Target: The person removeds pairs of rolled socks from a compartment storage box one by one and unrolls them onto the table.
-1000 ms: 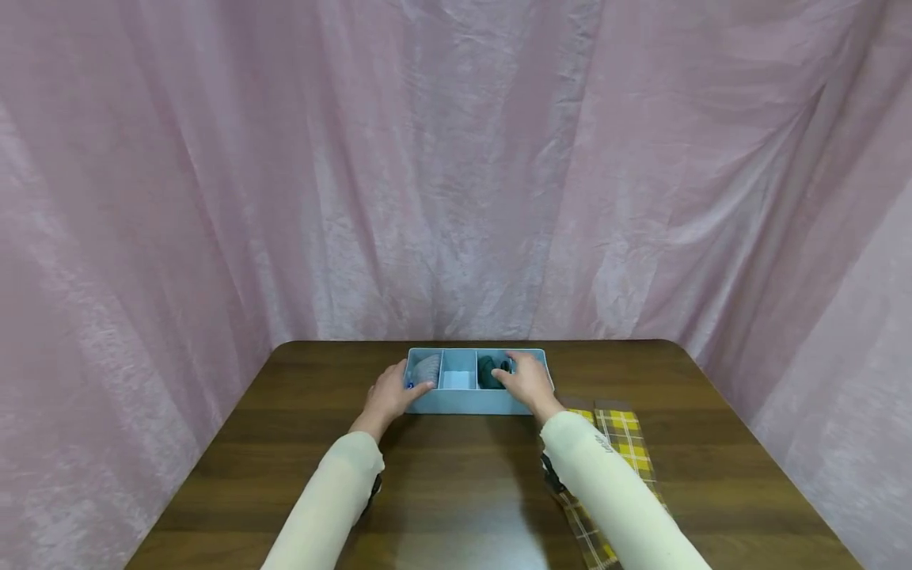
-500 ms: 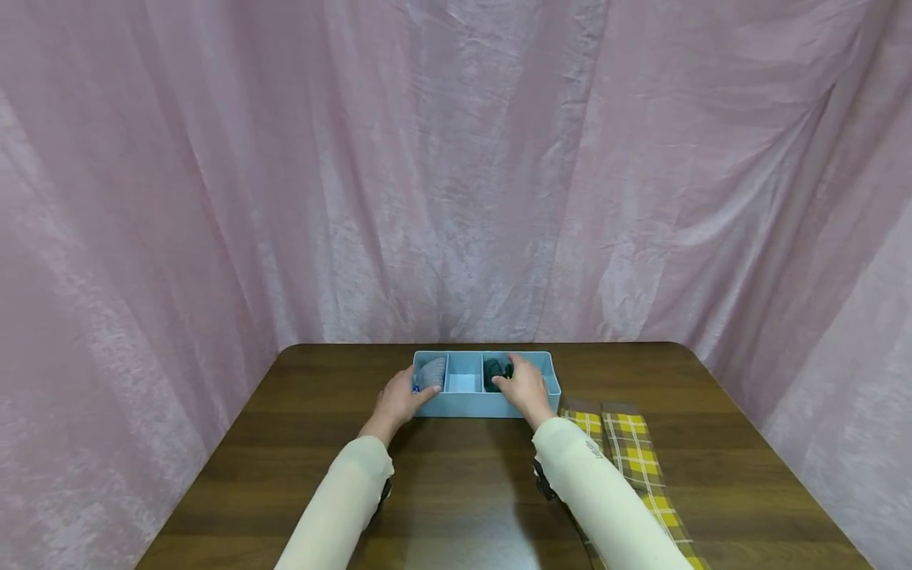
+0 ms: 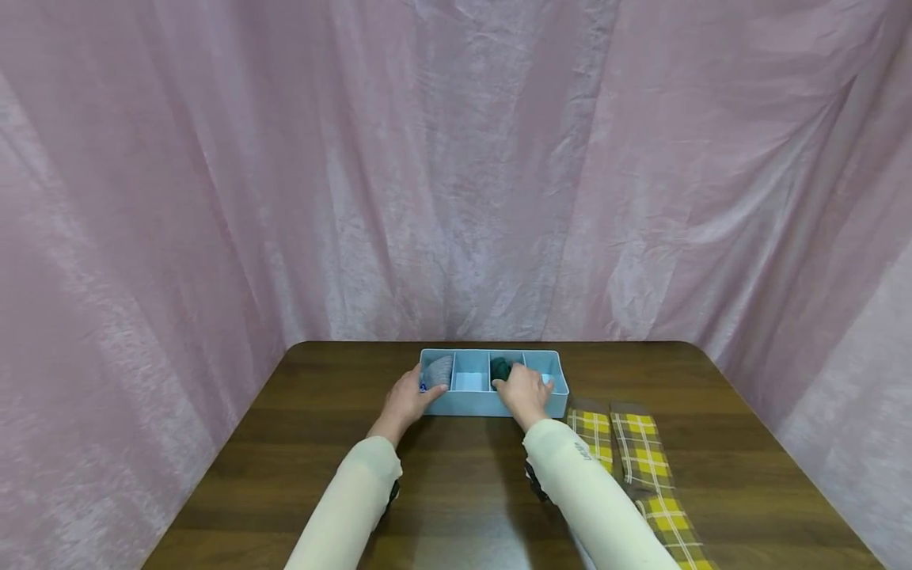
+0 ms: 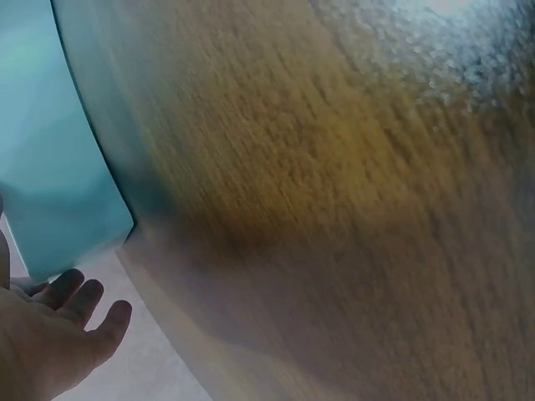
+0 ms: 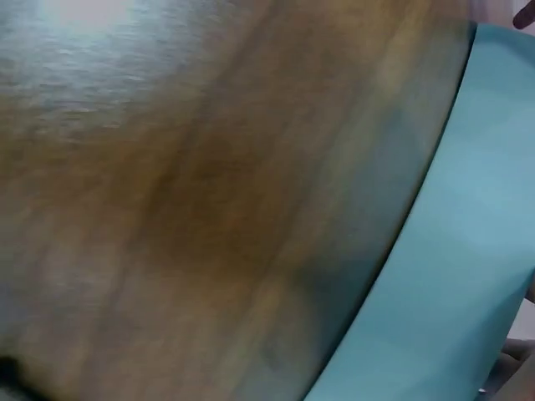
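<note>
A light blue divided box point(image 3: 463, 404) lies lengthwise at the far side of the table. My left hand point(image 3: 404, 402) holds its left end, thumb over the front rim and fingers round the end wall, as the left wrist view also shows. Beside that thumb a ribbed grey cloth bundle point(image 3: 438, 370) fills the leftmost compartment. My right hand point(image 3: 526, 394) reaches over the front wall with its thumb and fingers around a dark green cloth bundle point(image 3: 501, 368), partly hidden by the hand. In the right wrist view the box's front wall point(image 5: 451, 217) hides most of that hand.
Two yellow-and-brown plaid cloth strips point(image 3: 644, 451) lie on the brown wooden table point(image 3: 470, 483), right of the box and partly under the right sleeve. A pink curtain point(image 3: 456, 174) hangs behind the table's far edge. Something small and blue point(image 3: 423, 387) shows in the leftmost compartment.
The right hand has shifted left across the green bundle and its fingers have drawn nearer, uncovering the rightmost compartment. The left hand keeps its hold on the box end. The head view has turned slightly.
</note>
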A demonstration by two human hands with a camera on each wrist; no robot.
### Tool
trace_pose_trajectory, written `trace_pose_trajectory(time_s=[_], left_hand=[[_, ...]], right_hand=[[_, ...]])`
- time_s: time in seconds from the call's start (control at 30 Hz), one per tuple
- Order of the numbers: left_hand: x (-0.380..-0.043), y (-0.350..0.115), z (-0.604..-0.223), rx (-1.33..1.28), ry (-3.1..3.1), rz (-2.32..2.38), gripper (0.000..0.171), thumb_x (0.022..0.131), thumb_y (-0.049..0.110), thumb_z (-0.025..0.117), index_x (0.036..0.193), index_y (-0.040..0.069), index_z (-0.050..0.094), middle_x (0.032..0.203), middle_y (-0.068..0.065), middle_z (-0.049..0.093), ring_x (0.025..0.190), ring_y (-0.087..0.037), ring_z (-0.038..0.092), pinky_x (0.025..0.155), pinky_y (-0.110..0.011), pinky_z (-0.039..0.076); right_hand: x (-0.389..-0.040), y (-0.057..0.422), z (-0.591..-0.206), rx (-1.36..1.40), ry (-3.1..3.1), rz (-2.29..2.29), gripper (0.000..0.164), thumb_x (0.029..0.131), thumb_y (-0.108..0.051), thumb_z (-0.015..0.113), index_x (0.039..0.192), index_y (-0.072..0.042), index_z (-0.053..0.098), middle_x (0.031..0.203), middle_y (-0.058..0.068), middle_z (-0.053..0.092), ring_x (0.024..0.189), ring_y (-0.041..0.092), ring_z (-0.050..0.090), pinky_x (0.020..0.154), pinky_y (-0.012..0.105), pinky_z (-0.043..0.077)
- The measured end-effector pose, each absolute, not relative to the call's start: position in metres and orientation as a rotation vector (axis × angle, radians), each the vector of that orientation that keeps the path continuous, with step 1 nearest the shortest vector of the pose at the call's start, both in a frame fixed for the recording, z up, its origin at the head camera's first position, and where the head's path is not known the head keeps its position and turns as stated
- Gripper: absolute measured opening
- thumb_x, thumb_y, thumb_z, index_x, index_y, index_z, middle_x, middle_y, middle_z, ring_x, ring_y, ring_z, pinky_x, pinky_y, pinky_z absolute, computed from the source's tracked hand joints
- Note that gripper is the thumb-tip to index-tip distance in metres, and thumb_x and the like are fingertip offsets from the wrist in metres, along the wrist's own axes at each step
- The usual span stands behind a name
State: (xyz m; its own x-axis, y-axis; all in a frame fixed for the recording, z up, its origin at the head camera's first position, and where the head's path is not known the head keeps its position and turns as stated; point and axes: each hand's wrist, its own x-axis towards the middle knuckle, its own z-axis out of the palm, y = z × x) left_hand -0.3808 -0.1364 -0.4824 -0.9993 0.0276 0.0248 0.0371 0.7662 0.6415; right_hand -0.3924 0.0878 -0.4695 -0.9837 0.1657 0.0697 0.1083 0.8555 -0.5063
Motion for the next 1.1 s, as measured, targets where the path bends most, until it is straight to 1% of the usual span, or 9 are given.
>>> trace_pose_trajectory(time_s=[0.1,0.2,0.27,0.33,0.43,0.57,0.7,0.87,1.1], left_hand=[[-0.38,-0.133,-0.483,-0.05,-2.94,-1.073,0.085,0.095,0.051,0.062,0.157,0.005,0.025,0.156,-0.021,0.033,0.142,-0.041,0.031,0.111,-0.06,0.027],[-0.377,-0.129,-0.483,-0.044,-2.942,-1.085,0.085,0.095,0.051,0.062,0.157,0.005,0.025,0.156,-0.02,0.033,0.141,-0.041,0.032,0.111,-0.06,0.026],[-0.376,-0.127,-0.484,-0.044,-2.944,-1.08,0.085,0.095,0.05,0.062,0.156,0.005,0.026,0.155,-0.021,0.034,0.141,-0.041,0.033,0.11,-0.061,0.026],[-0.375,-0.125,-0.483,-0.03,-2.952,-1.074,0.085,0.094,0.051,0.063,0.157,0.006,0.026,0.155,-0.02,0.034,0.141,-0.041,0.033,0.111,-0.061,0.026],[-0.375,-0.123,-0.482,-0.023,-2.955,-1.057,0.085,0.094,0.05,0.063,0.156,0.005,0.027,0.155,-0.02,0.035,0.14,-0.041,0.034,0.11,-0.061,0.026],[-0.376,-0.123,-0.48,-0.017,-2.965,-1.048,0.085,0.094,0.051,0.063,0.157,0.006,0.026,0.155,-0.02,0.035,0.14,-0.041,0.034,0.111,-0.06,0.026],[-0.377,-0.126,-0.478,-0.003,-2.973,-1.055,0.085,0.094,0.05,0.064,0.157,0.006,0.026,0.156,-0.019,0.034,0.141,-0.041,0.033,0.111,-0.06,0.026],[-0.377,-0.129,-0.477,0.012,-2.964,-1.044,0.084,0.094,0.048,0.064,0.156,0.004,0.027,0.155,-0.02,0.036,0.14,-0.041,0.035,0.11,-0.06,0.027],[-0.379,-0.128,-0.47,-0.033,-2.912,-0.917,0.073,0.092,0.043,0.069,0.148,0.004,0.044,0.149,-0.021,0.043,0.137,-0.04,0.039,0.108,-0.061,0.029]], right_hand=[[-0.393,0.089,-0.468,-0.246,-2.972,0.77,0.036,0.089,-0.041,0.072,0.097,-0.006,0.073,0.099,0.014,0.07,0.103,0.037,0.062,0.105,0.069,0.024],[-0.392,0.092,-0.467,-0.268,-3.005,0.796,0.027,0.088,-0.032,0.072,0.089,-0.005,0.073,0.089,0.012,0.069,0.094,0.034,0.063,0.103,0.069,0.027],[-0.392,0.095,-0.468,-0.286,-2.999,0.807,0.02,0.088,-0.024,0.07,0.079,-0.006,0.07,0.079,0.01,0.066,0.084,0.031,0.061,0.101,0.065,0.031],[-0.391,0.096,-0.47,-0.293,-2.976,0.816,0.02,0.087,-0.017,0.065,0.069,-0.008,0.064,0.071,0.008,0.061,0.076,0.028,0.057,0.096,0.06,0.035],[-0.389,0.097,-0.474,-0.287,-2.897,0.827,0.021,0.086,-0.013,0.059,0.065,-0.009,0.059,0.068,0.009,0.059,0.071,0.028,0.055,0.088,0.053,0.037],[-0.386,0.097,-0.478,-0.286,-2.733,0.921,0.016,0.085,-0.012,0.057,0.077,-0.005,0.068,0.081,0.014,0.068,0.079,0.034,0.06,0.086,0.051,0.036],[-0.386,0.097,-0.475,-0.293,-2.601,1.063,0.021,0.088,-0.016,0.058,0.095,-0.006,0.075,0.094,0.015,0.072,0.089,0.036,0.063,0.089,0.052,0.039],[-0.385,0.097,-0.468,-0.315,-2.525,1.228,0.026,0.092,-0.022,0.064,0.111,-0.009,0.075,0.103,0.013,0.073,0.096,0.035,0.063,0.089,0.052,0.043],[-0.381,0.093,-0.452,-0.318,-2.493,1.379,0.027,0.093,-0.028,0.067,0.114,-0.011,0.075,0.092,0.009,0.073,0.089,0.03,0.063,0.081,0.047,0.047]])
